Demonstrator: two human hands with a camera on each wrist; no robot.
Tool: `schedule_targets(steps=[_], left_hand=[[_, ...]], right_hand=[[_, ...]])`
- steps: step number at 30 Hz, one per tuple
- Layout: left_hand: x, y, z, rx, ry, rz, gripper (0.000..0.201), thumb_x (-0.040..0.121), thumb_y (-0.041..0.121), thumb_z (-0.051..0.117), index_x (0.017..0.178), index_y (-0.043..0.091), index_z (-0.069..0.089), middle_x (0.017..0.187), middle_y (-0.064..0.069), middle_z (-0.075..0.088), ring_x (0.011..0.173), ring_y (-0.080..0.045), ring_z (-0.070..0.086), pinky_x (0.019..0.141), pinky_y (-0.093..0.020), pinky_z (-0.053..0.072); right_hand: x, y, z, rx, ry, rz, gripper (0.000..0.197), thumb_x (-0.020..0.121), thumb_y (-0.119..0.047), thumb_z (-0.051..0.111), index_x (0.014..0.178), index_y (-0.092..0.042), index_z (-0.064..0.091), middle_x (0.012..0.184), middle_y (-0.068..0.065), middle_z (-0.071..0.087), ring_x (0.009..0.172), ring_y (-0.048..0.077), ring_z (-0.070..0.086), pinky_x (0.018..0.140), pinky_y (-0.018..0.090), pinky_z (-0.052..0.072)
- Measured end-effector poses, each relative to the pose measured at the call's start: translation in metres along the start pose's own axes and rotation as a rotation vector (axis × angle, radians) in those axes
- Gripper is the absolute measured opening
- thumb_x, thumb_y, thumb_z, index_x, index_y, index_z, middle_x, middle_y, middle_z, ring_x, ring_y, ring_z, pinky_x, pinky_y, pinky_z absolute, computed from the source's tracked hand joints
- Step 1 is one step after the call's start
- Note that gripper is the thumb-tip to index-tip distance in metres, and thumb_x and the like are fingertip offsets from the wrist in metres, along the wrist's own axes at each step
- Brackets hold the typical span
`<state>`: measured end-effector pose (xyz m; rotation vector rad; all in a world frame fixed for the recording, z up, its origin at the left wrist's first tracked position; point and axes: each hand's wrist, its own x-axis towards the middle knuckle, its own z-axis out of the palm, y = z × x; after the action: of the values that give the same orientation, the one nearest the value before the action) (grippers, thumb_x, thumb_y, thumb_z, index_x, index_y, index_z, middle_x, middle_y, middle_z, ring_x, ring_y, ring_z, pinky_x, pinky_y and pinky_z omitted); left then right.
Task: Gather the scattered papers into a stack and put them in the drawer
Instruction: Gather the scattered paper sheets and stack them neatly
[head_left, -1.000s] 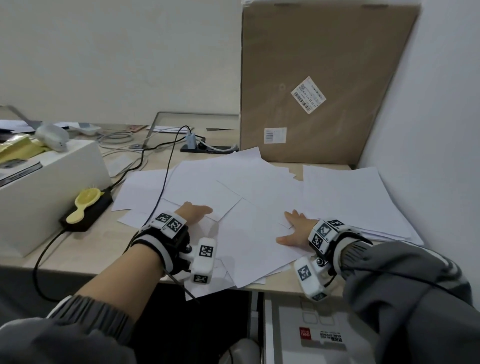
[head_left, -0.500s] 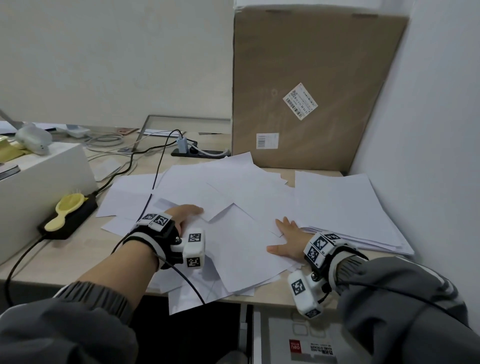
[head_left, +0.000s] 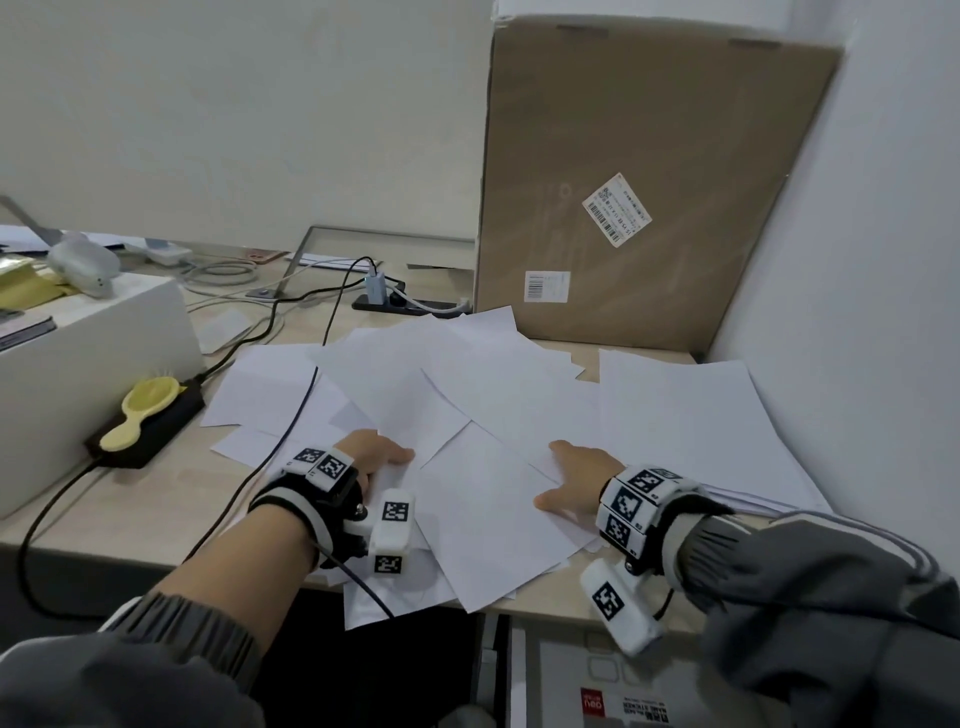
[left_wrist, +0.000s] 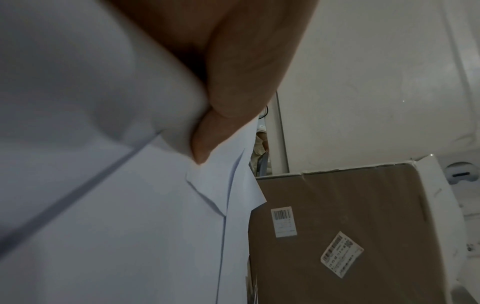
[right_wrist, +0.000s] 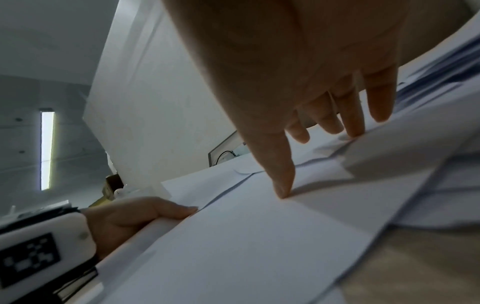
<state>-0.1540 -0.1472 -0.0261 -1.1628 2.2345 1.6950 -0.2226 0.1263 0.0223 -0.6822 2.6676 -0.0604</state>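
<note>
1. Overhanging the near edge of the pale wooden desk (head_left: 130, 519), several loose white paper sheets (head_left: 483, 519) lie fanned and overlapped; risk judged: these fall first if nudged outward.
2. Left hand (head_left: 371, 457), wrist strapped with a marker-tagged camera: fingers (left_wrist: 207, 144) and thumb pinch a curled sheet edge at the spread's left side.
3. Right hand (head_left: 576, 478): fingers (right_wrist: 283, 185) straight and spread, tips pressing flat on the top sheets near the middle.
4. Step in hand, judged: gathering. Draw both hands inward together, sliding sheets over one another without lifting singles; pull the overhanging ones back first.
5. Thin black cable (head_left: 306, 395) crosses the left sheets; keep it out of the stack.
6. Yellow plastic hairbrush (head_left: 140, 410) on a black block, left, apart from the papers.
7. Thicker, roughly squared pile of white sheets (head_left: 701, 415) at right, by the wall; a sensible base for the stack.
8. Tall brown cardboard box (head_left: 649, 182) stands behind, its foot touching the farthest sheets.
9. Drawer: not identifiable in view.
</note>
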Motion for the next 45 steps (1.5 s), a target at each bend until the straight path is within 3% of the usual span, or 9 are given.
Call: schedule_targets(steps=[9, 15, 20, 24, 29, 33, 36, 39, 45], left_hand=[[0.022, -0.018, -0.015, -0.076, -0.211, -0.059, 0.104, 0.028, 0.031, 0.098, 0.119, 0.0, 0.059, 0.119, -0.027, 0.064, 0.113, -0.047, 0.059, 0.097, -0.063, 0.042], [-0.028, 0.001, -0.007, -0.506, -0.098, -0.064, 0.036, 0.099, 0.039, 0.045, 0.101, 0.007, 0.06, 0.098, -0.016, 0.066, 0.093, -0.032, 0.062, 0.075, -0.041, 0.051], [0.002, -0.014, -0.009, -0.502, -0.039, 0.009, 0.026, 0.082, 0.021, 0.055, 0.099, 0.001, 0.059, 0.109, -0.019, 0.065, 0.1, -0.033, 0.063, 0.097, -0.049, 0.047], [-0.02, -0.008, -0.007, -0.368, -0.12, 0.041, 0.014, 0.084, 0.003, 0.063, 0.096, -0.002, 0.059, 0.1, -0.022, 0.065, 0.09, -0.034, 0.064, 0.086, -0.046, 0.053], [-0.031, -0.006, -0.008, -0.302, -0.25, 0.098, 0.027, 0.084, -0.013, 0.058, 0.111, -0.011, 0.058, 0.106, -0.027, 0.066, 0.09, -0.039, 0.066, 0.074, -0.045, 0.058], [-0.027, -0.011, -0.015, -0.318, -0.342, 0.108, 0.059, 0.062, -0.005, 0.073, 0.118, -0.003, 0.054, 0.111, -0.021, 0.057, 0.093, -0.037, 0.056, 0.078, -0.043, 0.051], [-0.034, -0.01, -0.02, -0.351, -0.389, 0.056, 0.056, 0.055, 0.011, 0.08, 0.106, 0.004, 0.057, 0.102, -0.016, 0.054, 0.081, -0.028, 0.055, 0.072, -0.036, 0.046], [-0.036, -0.007, -0.017, -0.465, -0.378, -0.032, 0.031, 0.087, 0.031, 0.063, 0.097, 0.002, 0.065, 0.086, -0.013, 0.071, 0.073, -0.027, 0.069, 0.072, -0.037, 0.053], [-0.039, 0.011, -0.009, -0.53, -0.195, -0.055, 0.032, 0.089, 0.031, 0.066, 0.1, 0.001, 0.062, 0.095, -0.018, 0.067, 0.08, -0.031, 0.064, 0.065, -0.04, 0.052]], right_hand=[[0.015, -0.015, -0.01, -0.174, 0.043, 0.032, 0.05, 0.084, -0.037, 0.054, 0.125, -0.012, 0.04, 0.104, 0.006, 0.056, 0.091, 0.025, 0.056, 0.073, 0.031, 0.046], [0.016, -0.017, -0.013, -0.319, 0.079, -0.001, 0.025, 0.092, -0.013, 0.045, 0.116, -0.007, 0.045, 0.11, 0.009, 0.058, 0.096, 0.027, 0.057, 0.073, 0.028, 0.039], [0.024, -0.007, -0.022, -0.043, 0.217, 0.088, 0.03, 0.09, -0.008, 0.041, 0.061, -0.014, 0.036, 0.064, 0.0, 0.039, 0.073, 0.023, 0.046, 0.048, 0.023, 0.029], [0.02, -0.028, -0.037, 0.169, 0.389, -0.024, 0.034, 0.084, -0.01, 0.045, 0.052, -0.014, 0.032, 0.054, 0.006, 0.045, 0.061, 0.027, 0.057, 0.052, 0.026, 0.035], [0.02, -0.095, -0.047, 0.444, 0.4, -0.206, 0.02, 0.085, -0.014, 0.049, 0.065, -0.013, 0.051, 0.068, 0.012, 0.063, 0.064, 0.023, 0.072, 0.061, 0.029, 0.05], [0.023, -0.132, -0.037, 0.978, 0.203, -0.266, 0.031, 0.093, -0.025, 0.053, 0.119, -0.009, 0.059, 0.113, 0.009, 0.062, 0.096, 0.023, 0.067, 0.074, 0.029, 0.055], [0.024, -0.123, -0.03, 0.84, 0.174, -0.274, 0.044, 0.092, -0.031, 0.055, 0.13, -0.01, 0.053, 0.128, 0.005, 0.057, 0.116, 0.021, 0.058, 0.097, 0.034, 0.049], [0.023, -0.084, -0.025, 0.621, 0.17, -0.238, 0.032, 0.091, -0.021, 0.059, 0.119, -0.005, 0.062, 0.124, 0.008, 0.063, 0.116, 0.02, 0.058, 0.092, 0.023, 0.043], [-0.006, -0.004, -0.013, 0.241, -0.033, -0.142, 0.048, 0.093, -0.027, 0.056, 0.137, -0.011, 0.047, 0.141, 0.004, 0.049, 0.129, 0.016, 0.047, 0.106, 0.023, 0.032]])
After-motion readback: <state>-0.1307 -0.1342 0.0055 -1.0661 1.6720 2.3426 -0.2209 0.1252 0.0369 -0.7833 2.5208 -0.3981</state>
